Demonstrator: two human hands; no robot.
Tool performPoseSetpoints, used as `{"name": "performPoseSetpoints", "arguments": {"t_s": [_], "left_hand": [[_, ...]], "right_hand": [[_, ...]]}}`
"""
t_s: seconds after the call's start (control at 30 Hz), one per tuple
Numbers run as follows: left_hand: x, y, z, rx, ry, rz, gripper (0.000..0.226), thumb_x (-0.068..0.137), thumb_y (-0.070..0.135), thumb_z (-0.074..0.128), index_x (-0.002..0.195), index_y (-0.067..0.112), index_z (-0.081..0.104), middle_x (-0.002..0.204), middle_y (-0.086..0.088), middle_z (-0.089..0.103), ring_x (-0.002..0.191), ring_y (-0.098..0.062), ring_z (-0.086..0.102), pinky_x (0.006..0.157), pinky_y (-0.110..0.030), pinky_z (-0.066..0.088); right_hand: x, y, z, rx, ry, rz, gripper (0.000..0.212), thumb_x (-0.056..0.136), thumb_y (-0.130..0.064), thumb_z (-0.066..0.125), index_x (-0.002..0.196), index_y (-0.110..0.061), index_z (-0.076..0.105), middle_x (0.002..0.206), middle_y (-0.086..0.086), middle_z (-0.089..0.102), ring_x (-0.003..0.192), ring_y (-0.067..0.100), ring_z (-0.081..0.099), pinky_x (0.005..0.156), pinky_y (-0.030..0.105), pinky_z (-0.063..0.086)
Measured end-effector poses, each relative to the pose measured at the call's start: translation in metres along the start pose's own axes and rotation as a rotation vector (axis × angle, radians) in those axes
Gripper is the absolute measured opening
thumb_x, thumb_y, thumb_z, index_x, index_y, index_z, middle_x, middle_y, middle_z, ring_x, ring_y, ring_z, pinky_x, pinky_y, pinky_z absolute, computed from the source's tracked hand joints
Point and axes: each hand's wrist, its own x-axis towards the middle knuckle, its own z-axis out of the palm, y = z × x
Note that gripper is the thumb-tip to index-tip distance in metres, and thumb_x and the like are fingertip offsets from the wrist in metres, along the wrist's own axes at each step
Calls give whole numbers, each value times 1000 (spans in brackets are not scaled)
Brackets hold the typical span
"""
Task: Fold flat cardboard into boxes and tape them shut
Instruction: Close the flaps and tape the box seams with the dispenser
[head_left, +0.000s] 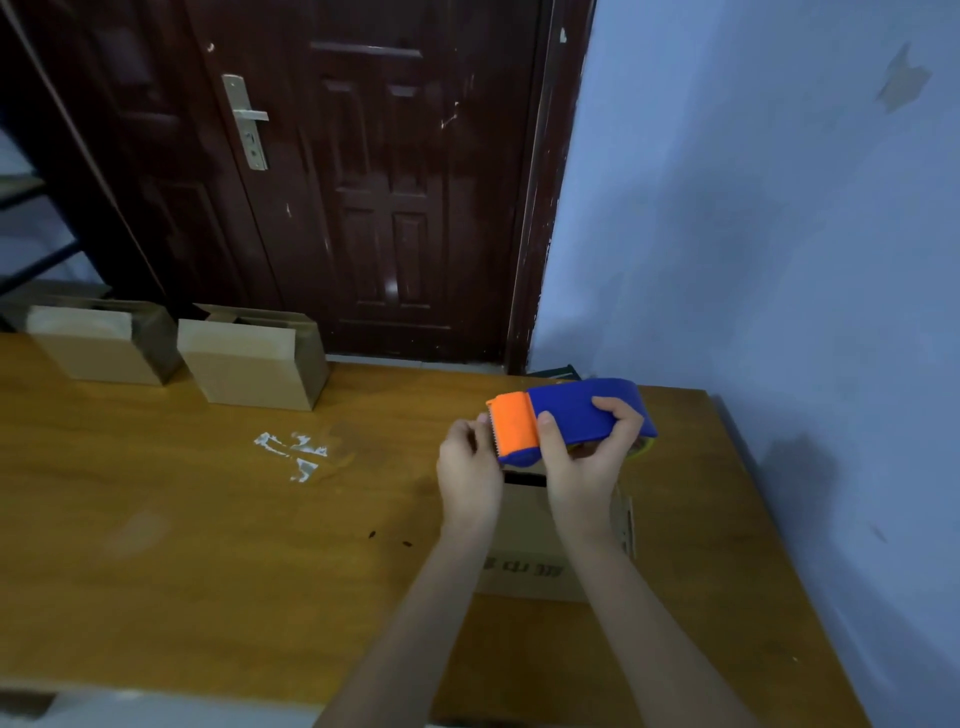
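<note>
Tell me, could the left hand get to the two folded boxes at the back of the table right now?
Probably not at once: the left hand is busy at the tape dispenser's orange end. The two boxes stand far off to its left, though bare table lies between.

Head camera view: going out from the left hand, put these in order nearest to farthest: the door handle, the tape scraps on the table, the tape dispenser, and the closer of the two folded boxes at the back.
1. Tape dispenser: touching the left hand, just right of it.
2. Tape scraps: on the table, to the left.
3. Closer folded box: back left, at the table's far edge.
4. Door handle: high on the door, beyond the table.
</note>
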Motion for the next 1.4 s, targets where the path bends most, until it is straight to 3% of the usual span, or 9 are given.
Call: {"name": "performPoseSetpoints", "arguments": {"t_s": [0.23,0.37,0.5,0.67,0.77,0.93,1.17,1.27,1.4], "left_hand": [[6,-10,-7,-55,23,23,31,97,38,48,78,15,55,71,1,62,63,-11,57,63,-26,45],[13,-14,-13,138,63,124,28,98,34,46,78,16,53,72,3,61,62,-6,56,58,-24,43],[19,-16,-20,247,99,180,29,99,35,44,83,13,54,70,4,59,60,-8,54,53,-23,41],[21,-22,-33,400,205,197,24,100,31,41,89,14,54,68,6,53,58,-6,50,50,-17,34],[32,-33,-64,468,259,160,25,100,29,41,89,12,53,66,5,50,57,-4,47,47,-16,29],[59,-46,-95,603,117,158,37,99,34,43,91,3,61,65,0,55,57,-12,52,46,-21,31],[64,-62,-87,652,81,185,39,99,39,40,92,5,57,68,-5,59,61,-25,60,47,-32,42],[59,-64,-81,515,40,121,34,100,35,41,94,7,58,65,-8,61,54,-22,59,53,-38,53],[54,-63,-73,423,36,126,31,101,34,38,90,10,54,59,-6,60,46,-18,58,44,-26,47]], "right_hand": [[-10,-1,13,39,48,18,49,82,-5,69,110,-26,34,113,-6,43,88,-4,57,65,15,51],[-12,1,16,-12,30,27,52,80,-8,72,109,-32,36,115,-10,41,93,6,57,67,17,52],[-6,-4,19,-50,-3,30,54,80,-2,71,107,-32,36,113,-14,40,93,-6,55,66,13,50],[0,-7,24,-35,63,129,57,80,-3,70,114,-31,34,123,2,39,98,14,57,63,13,51],[17,-13,10,-27,140,131,57,80,-2,70,119,-23,33,125,2,39,98,10,57,61,10,49],[13,-3,-22,-213,-16,16,57,79,1,71,115,-21,32,107,-16,38,89,-16,52,63,8,48],[-6,27,-31,-451,-61,81,55,80,-15,74,117,-24,35,95,-13,45,78,10,58,66,30,54],[-3,33,-34,-480,-65,92,54,80,-12,74,121,-15,39,91,-12,45,75,8,57,62,23,50],[-1,38,-38,-485,-73,127,53,81,-12,73,122,-13,40,92,-16,45,76,4,56,59,18,48]]}}
